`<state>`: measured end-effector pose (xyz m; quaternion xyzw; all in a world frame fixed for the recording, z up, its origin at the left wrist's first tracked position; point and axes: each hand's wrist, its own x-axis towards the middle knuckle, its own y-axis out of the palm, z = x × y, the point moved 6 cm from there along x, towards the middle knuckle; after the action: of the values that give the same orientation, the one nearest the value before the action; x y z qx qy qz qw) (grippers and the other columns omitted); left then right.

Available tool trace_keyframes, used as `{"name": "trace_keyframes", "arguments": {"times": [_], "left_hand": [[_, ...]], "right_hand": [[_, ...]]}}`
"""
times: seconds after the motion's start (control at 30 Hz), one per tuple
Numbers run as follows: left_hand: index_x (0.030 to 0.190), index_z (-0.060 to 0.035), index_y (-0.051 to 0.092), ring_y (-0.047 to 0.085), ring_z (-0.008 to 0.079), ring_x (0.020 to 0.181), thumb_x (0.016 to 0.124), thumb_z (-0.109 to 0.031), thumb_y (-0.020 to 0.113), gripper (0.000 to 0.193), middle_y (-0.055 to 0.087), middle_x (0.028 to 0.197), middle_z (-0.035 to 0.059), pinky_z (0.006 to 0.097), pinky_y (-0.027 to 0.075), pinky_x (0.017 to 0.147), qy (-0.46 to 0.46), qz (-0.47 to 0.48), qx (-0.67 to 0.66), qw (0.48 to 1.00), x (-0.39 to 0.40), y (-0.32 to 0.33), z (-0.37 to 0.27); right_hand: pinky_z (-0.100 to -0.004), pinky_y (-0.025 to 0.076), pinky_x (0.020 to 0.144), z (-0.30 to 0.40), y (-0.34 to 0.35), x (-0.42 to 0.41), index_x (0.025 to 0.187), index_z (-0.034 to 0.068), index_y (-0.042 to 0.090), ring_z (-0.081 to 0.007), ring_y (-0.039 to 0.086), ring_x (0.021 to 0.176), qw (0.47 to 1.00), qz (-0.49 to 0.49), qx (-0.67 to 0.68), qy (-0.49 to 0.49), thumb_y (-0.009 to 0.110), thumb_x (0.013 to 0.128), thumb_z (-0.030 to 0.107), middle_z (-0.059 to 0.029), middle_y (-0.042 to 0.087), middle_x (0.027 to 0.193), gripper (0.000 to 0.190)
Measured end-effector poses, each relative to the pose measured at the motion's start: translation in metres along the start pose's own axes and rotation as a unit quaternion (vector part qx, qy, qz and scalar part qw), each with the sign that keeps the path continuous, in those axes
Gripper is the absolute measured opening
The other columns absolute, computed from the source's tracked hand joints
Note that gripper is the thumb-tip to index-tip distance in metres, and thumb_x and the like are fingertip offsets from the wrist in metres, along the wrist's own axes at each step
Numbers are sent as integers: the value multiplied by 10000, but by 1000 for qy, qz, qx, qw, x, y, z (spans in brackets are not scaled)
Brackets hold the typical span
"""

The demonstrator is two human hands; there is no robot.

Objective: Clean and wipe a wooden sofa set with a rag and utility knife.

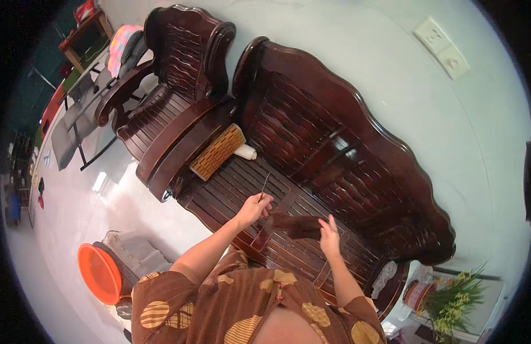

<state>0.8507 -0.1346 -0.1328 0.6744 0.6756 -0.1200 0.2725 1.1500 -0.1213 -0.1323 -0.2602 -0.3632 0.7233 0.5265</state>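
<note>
My left hand (253, 211) grips a thin wire-like rod (265, 184) that sticks up past the fingers. From beside that hand a sheer dark brown cloth (302, 226) stretches across to my right hand (330, 238). The cloth's near edge meets the right thumb and fingers, while other fingers there are spread. Whether the left fingers also pinch the cloth is hard to tell. Both hands are over the slatted seat of a dark carved wooden bench (229, 182).
A woven bamboo mat (218, 151) leans by the bench's armrest, beside a white roll (246, 152). A matching wooden armchair (151, 120) adjoins it. An orange plastic basin (97, 273) stands at left; a potted plant (456, 296) is at lower right. Grey folding loungers (72, 129) stand farther off.
</note>
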Motion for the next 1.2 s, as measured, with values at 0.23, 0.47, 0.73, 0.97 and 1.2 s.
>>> {"name": "trace_keyframes", "arguments": {"times": [0.23, 0.47, 0.73, 0.97, 1.2], "left_hand": [[1054, -4, 613, 423, 202, 1151, 956, -318, 441, 371, 486, 1140, 140, 340, 339, 1002, 105, 243, 130, 956, -77, 88, -34], [977, -39, 673, 384, 236, 1235, 934, -378, 433, 417, 439, 1319, 108, 347, 231, 1059, 133, 271, 125, 945, -93, 116, -53], [1031, 84, 632, 487, 258, 1130, 940, -404, 436, 533, 537, 1176, 162, 373, 362, 1002, 57, 253, -105, 960, -112, 131, -123], [1177, 45, 575, 267, 222, 1329, 958, -362, 418, 488, 384, 1394, 143, 354, 156, 1103, 125, 235, -188, 945, -76, 92, -148], [1284, -29, 510, 239, 232, 1359, 945, -378, 447, 490, 274, 1462, 142, 319, 165, 1104, 246, 105, 74, 961, -75, 85, -159]], "right_hand": [[-339, 456, 799, 74, -10, -23, 1035, 11, 613, -301, 613, 897, 972, -10, 224, 73, 488, 886, 100, -156, 644, 969, 214], [-271, 416, 837, 138, -74, -7, 1040, -7, 629, -130, 550, 918, 876, 44, 481, -13, 473, 898, 172, -49, 632, 983, 277], [-264, 425, 844, 126, -113, 37, 1123, -2, 586, -143, 545, 945, 847, -68, 527, -2, 567, 852, 104, -52, 589, 998, 291], [-306, 474, 696, 157, -101, 24, 940, 5, 594, -202, 593, 775, 905, -207, 371, -7, 579, 838, 114, -100, 600, 846, 150], [-504, 457, 740, 249, -50, 38, 1133, 26, 424, -442, 559, 903, 979, -115, 163, -51, 565, 789, 169, -251, 554, 1035, 398]]}}
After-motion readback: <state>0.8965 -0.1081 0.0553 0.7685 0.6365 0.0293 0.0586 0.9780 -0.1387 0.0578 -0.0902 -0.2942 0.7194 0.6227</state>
